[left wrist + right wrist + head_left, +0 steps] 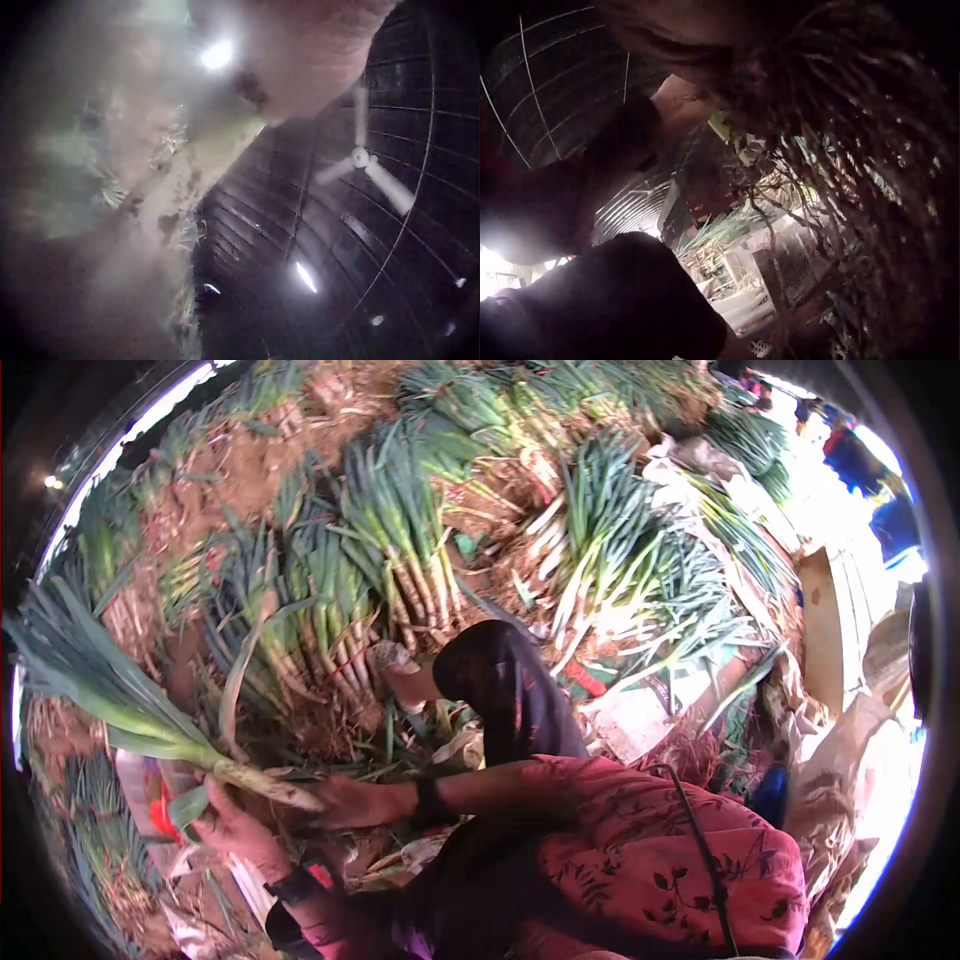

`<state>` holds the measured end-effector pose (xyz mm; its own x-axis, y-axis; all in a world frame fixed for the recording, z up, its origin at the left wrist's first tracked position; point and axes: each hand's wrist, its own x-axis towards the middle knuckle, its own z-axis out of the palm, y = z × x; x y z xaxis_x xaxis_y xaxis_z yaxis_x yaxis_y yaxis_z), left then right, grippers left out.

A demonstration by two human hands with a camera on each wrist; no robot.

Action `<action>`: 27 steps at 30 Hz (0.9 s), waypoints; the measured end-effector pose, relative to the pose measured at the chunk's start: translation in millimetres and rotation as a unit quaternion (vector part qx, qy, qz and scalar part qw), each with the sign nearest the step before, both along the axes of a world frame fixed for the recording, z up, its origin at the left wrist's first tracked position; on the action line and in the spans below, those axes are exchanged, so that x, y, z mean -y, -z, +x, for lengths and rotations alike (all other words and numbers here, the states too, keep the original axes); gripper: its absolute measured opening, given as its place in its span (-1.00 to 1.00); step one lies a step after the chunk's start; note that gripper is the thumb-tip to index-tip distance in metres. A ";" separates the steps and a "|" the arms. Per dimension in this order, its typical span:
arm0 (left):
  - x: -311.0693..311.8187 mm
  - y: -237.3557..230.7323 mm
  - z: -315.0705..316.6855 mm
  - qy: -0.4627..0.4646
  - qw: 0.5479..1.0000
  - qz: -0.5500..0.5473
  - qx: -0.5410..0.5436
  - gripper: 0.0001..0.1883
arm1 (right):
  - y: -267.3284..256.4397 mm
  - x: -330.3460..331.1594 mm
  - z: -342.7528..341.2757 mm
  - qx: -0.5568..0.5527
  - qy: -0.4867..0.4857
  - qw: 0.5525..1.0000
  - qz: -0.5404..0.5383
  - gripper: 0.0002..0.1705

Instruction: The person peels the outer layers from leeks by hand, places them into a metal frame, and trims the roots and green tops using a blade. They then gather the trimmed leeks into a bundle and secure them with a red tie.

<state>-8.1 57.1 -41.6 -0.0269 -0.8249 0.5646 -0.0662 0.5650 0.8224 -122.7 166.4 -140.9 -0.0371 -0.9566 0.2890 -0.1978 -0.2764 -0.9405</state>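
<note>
The leek [170, 732] slants above the ground, its stem held in the left hand's [243, 836] curled fingers, the right hand [365, 803] at its root end, too blurred to tell how closed. I'd judge the root end is being worked; next calls for steadying the stem, clear of the bundles [395, 545] beyond.

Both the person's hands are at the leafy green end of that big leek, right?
Not the leafy end: the head view shows the left hand and right hand at the pale end of the leek, its green leaves pointing away.
</note>
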 end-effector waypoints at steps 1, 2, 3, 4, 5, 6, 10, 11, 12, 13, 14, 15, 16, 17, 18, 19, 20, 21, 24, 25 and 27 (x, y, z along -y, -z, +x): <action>-4.7 -7.8 -2.2 0.049 0.998 0.032 -0.037 -0.66 | -13.6 -0.6 -6.7 0.093 -0.002 0.995 -0.019 -0.55; -14.3 -13.8 -4.9 0.085 0.995 0.048 -0.015 -0.62 | -27.0 -1.2 -13.0 0.187 -0.008 0.981 -0.042 -0.61; -19.6 -3.9 0.2 0.088 0.995 0.049 -0.017 -0.62 | -41.4 -2.0 -19.0 0.273 -0.015 0.959 -0.069 -0.67; -25.5 15.6 13.3 0.026 0.970 -0.091 0.224 -0.64 | -20.4 18.8 -29.3 0.185 -0.003 0.979 -0.090 -0.70; -36.2 42.9 22.5 0.051 0.947 -0.081 0.308 -0.63 | -27.2 24.8 -41.8 0.060 0.025 0.998 0.007 -0.75; -48.8 65.9 28.7 0.078 0.915 -0.077 0.388 -0.62 | -31.3 31.9 -54.0 -0.079 0.031 0.991 0.099 -0.79; -69.5 103.6 47.7 0.080 0.788 -0.120 0.599 -0.49 | 22.3 48.8 -74.1 -0.103 0.108 0.980 -0.132 -0.78; -65.8 91.3 39.1 0.084 0.788 -0.119 0.598 -0.49 | 30.4 44.0 -71.0 -0.122 0.151 0.978 -0.081 -0.71; -55.7 69.1 25.6 0.141 0.933 0.200 0.263 -0.47 | 31.2 37.5 -68.0 -0.141 0.191 0.971 -0.032 -0.65; -32.0 66.7 26.0 0.134 0.933 0.274 0.191 -0.44 | 30.7 31.5 -64.4 -0.144 0.190 0.971 -0.032 -0.65; -8.2 63.9 26.0 0.118 0.926 0.341 0.112 -0.40 | 16.9 22.4 -59.5 -0.158 0.189 0.969 0.028 -0.73; 14.1 60.0 21.4 0.118 0.944 0.238 0.194 -0.38 | 12.4 19.9 -58.8 -0.174 0.192 0.962 0.087 -0.80; 37.3 57.9 17.7 0.100 0.950 0.129 0.266 -0.35 | 15.7 20.3 -51.7 -0.208 0.207 0.952 0.087 -0.72; 41.0 41.1 8.2 0.128 0.971 0.082 0.185 -0.35 | 17.3 15.8 -43.8 -0.207 0.209 0.951 0.092 -0.72; 33.5 31.0 -3.9 0.187 0.965 0.157 0.091 -0.36 | 14.6 13.5 -38.3 -0.223 0.182 0.953 0.098 -0.70; 27.3 24.3 -18.3 0.244 0.943 0.227 -0.006 -0.37 | 9.9 11.8 -33.8 -0.240 0.157 0.953 0.102 -0.68; 50.0 23.7 -28.8 0.304 0.879 0.344 -0.126 -0.43 | 6.3 3.9 -27.4 -0.285 0.171 0.943 0.019 -0.70; 45.9 13.0 -41.5 0.154 0.909 0.373 -0.103 -0.51 | 7.5 4.0 -24.3 -0.211 0.153 0.965 0.027 -0.70; 85.4 55.3 0.3 0.346 0.865 0.335 -0.142 -0.49 | 5.3 0.1 -29.6 -0.113 0.139 0.982 -0.057 -0.58; 62.6 42.4 -3.8 0.330 0.876 0.306 -0.176 -0.47 | -39.7 -20.8 -51.9 0.039 -0.043 0.997 0.060 -0.52; 32.8 14.0 -16.9 0.408 0.815 0.288 -0.295 -0.48 | -63.9 -39.0 -62.3 0.186 -0.227 0.940 0.175 -0.45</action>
<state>-25.0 24.2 -55.6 -0.5624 -0.8014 0.2035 0.6416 -0.2678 0.7188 -185.0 205.4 -77.1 0.3608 -0.9327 0.0013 0.2266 0.0863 -0.9702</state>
